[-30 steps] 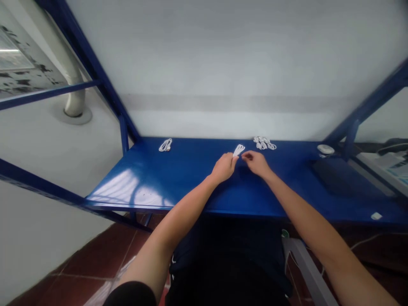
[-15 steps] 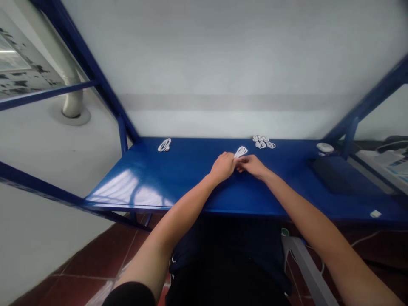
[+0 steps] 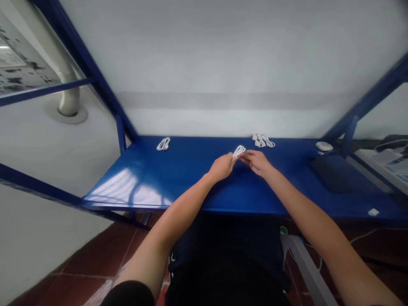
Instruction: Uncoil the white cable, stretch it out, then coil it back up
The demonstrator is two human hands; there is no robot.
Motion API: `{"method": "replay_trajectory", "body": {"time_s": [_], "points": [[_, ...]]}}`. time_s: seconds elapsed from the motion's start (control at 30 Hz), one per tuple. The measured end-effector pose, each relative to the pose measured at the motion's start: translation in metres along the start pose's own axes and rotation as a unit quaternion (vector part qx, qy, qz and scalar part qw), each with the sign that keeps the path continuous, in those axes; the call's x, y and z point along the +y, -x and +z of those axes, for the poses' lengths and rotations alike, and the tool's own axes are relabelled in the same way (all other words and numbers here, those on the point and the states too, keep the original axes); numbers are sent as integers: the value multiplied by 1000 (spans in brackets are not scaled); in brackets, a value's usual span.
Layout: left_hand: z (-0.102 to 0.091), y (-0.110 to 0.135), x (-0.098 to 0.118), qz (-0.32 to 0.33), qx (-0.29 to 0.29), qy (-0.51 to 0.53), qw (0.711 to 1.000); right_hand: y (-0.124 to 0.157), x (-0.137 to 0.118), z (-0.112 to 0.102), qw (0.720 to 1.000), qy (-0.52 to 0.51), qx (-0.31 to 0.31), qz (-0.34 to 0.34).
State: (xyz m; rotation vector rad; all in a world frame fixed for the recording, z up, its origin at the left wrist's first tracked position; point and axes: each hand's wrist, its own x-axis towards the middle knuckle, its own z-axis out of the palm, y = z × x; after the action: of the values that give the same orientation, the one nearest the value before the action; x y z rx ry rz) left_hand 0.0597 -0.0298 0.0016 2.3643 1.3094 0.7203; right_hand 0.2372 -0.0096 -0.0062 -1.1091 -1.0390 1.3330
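A white cable point(image 3: 239, 150), folded into a bundle of loops, stands out above my left hand point(image 3: 222, 165). The left fingers are closed round its lower part, which they hide. My right hand point(image 3: 256, 161) meets the bundle from the right, thumb and fingertips pinched on the cable close to the left thumb. Both hands are over the middle of the blue table point(image 3: 188, 170). Toward the back left lies another coiled white cable point(image 3: 163, 143), its plug showing. Several coiled white cables point(image 3: 262, 140) lie side by side at the back, beyond my right hand.
At the right are a round white object point(image 3: 324, 147), a dark flat pad point(image 3: 331, 174) and a small white block point(image 3: 373, 212) near the front edge. Blue frame posts point(image 3: 121, 134) rise at the table's ends. A grey chair arm point(image 3: 307, 267) is below.
My right hand has shifted slightly, its fingers less curled and a little apart from the left hand. The cable loops look spread wider. The left hand keeps its grip.
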Motion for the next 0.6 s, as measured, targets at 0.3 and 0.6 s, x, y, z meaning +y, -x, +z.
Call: {"method": "replay_trajectory", "body": {"time_s": [0.3,0.6], "points": [[6,-7,-10,-69,47,54,995,13,2,12,970,179,24,-162],[0,-6,-2,-69,52,179,980,27,1,17,910,330,31,-247]]}}
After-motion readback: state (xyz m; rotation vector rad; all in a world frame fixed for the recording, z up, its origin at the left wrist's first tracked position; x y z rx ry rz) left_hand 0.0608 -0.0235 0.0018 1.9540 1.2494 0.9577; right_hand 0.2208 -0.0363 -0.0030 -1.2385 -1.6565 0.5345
